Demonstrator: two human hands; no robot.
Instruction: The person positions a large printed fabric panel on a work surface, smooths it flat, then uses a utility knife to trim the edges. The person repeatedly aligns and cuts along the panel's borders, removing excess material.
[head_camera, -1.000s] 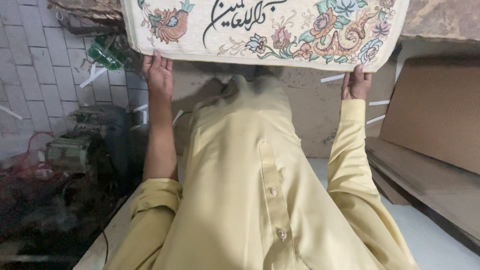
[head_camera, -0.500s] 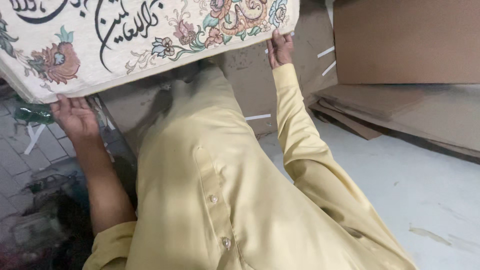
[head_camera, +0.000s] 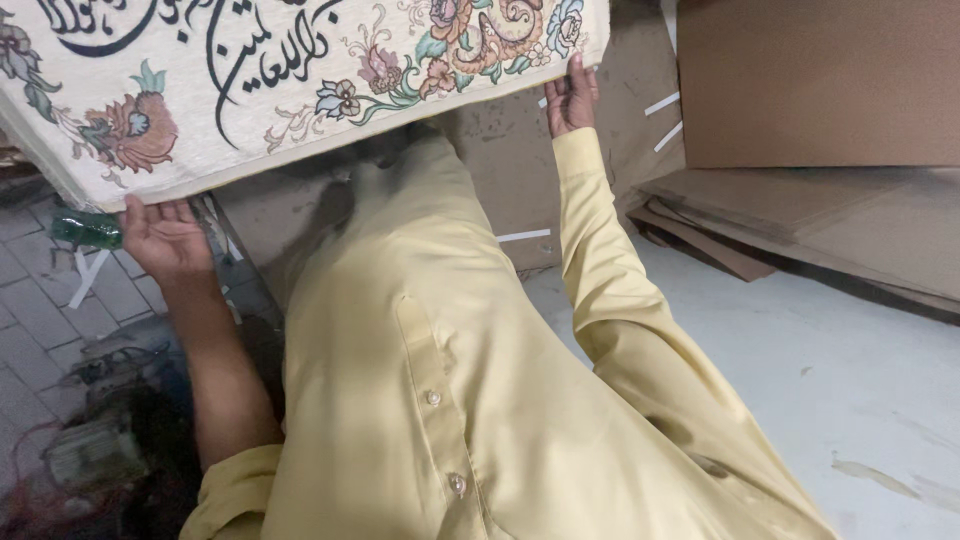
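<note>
Carefully, we keep both grips level: left hand (head_camera: 165, 238) and right hand (head_camera: 571, 100) clasp the embroidered tapestry panel's (head_camera: 290, 80) lower edge across the frame's top.

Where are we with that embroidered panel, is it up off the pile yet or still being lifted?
Done: the embroidered panel is raised, tilted, above the shirt front. In hand: the left hand grips its lower left edge, the right hand its lower right edge. Left: it is not set down anywhere; cardboard sheets lie at the right, untouched.

Both hands (head_camera: 165, 240) (head_camera: 572, 98) grip the embroidered cream panel's (head_camera: 250, 90) lower edge
</note>
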